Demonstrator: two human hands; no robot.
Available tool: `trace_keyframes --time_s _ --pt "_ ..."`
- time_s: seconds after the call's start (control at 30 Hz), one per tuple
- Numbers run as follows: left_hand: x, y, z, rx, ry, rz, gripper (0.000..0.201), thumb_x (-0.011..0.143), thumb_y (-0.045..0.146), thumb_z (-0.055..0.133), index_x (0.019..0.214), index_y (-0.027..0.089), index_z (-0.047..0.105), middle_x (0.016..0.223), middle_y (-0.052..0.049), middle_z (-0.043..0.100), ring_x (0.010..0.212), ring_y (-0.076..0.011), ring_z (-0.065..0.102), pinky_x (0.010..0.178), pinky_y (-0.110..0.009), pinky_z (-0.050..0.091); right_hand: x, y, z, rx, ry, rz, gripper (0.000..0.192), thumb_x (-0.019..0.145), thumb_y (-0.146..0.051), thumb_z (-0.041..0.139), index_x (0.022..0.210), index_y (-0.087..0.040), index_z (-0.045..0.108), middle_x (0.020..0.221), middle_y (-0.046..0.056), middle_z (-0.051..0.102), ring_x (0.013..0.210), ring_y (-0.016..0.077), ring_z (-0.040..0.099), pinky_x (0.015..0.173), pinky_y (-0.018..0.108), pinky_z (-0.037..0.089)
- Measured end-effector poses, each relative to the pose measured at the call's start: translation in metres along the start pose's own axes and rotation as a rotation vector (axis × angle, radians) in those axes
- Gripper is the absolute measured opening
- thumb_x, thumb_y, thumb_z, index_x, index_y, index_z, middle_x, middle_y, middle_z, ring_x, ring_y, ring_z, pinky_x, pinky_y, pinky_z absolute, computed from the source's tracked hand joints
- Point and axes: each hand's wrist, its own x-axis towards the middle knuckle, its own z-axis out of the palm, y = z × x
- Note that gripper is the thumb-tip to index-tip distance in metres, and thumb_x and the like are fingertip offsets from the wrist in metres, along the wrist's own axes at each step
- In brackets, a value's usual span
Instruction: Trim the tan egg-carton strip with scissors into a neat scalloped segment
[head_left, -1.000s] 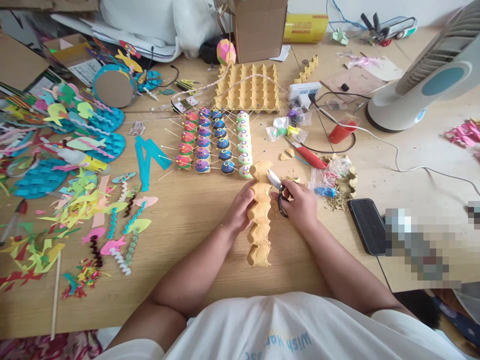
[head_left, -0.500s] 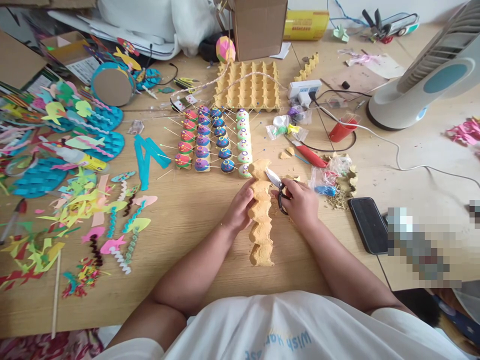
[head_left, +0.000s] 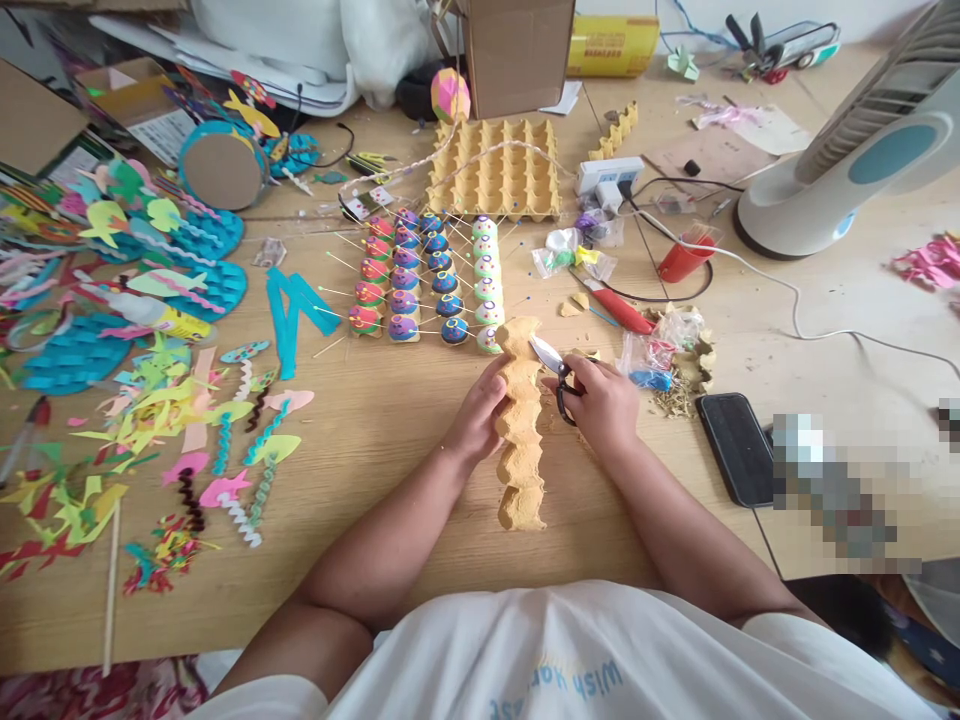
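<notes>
My left hand (head_left: 480,410) grips a yellow egg carton strip (head_left: 520,432) along its left side, near the upper part. The strip is a single row of several bumps and points away from my body. In my right hand (head_left: 604,405) is a pair of scissors (head_left: 551,358) with black handles, fingers wrapped around them. Their blades touch or nearly touch the strip's right edge, close to its far end. Beyond the strip stand rows of painted carton caterpillars, among them a white one (head_left: 486,270) and a blue one (head_left: 445,280), with pins sticking out.
A whole egg tray (head_left: 491,170) lies at the back. To the right are a red-handled tool (head_left: 619,305), a red cup (head_left: 686,255), a phone (head_left: 736,450) and a white fan (head_left: 847,150). Paper scraps (head_left: 67,510) and blue woven pieces (head_left: 79,355) cover the left side.
Almost nothing differs. Both hands, the scissors and the strip keep nearly the same position; the view has shifted very slightly.
</notes>
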Motion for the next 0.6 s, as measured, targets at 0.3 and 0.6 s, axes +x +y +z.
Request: trace_keyframes --time_s 0.3,0.6 --pt "0.0005 0.0011 0.001 0.008 -0.057 0.021 0.063 0.08 0.068 0.079 0.132 0.033 0.071 0.117 -0.003 0.079 0.116 -0.0296 0.073 0.096 -0.041 0.059 -0.0007 0.0027 0.0028 0.042 -0.019 0.049 0.039 0.101 -0.059 0.059 0.096 -0.024 0.074 0.065 0.003 0.067 0.064 0.0205 0.059 0.061 0.031 0.033" --pt "-0.0021 0.0075 0.0052 0.082 -0.004 0.012 0.062 0.074 0.072 0.081 0.124 0.036 0.073 0.114 -0.004 0.079 0.109 -0.0334 0.074 0.089 -0.047 0.058 -0.0041 0.005 0.0043 0.19 -0.065 0.197 0.037 0.097 -0.06 0.063 0.095 -0.024 0.073 0.069 0.003 0.067 0.064 0.019 0.058 0.061 0.03 0.034"
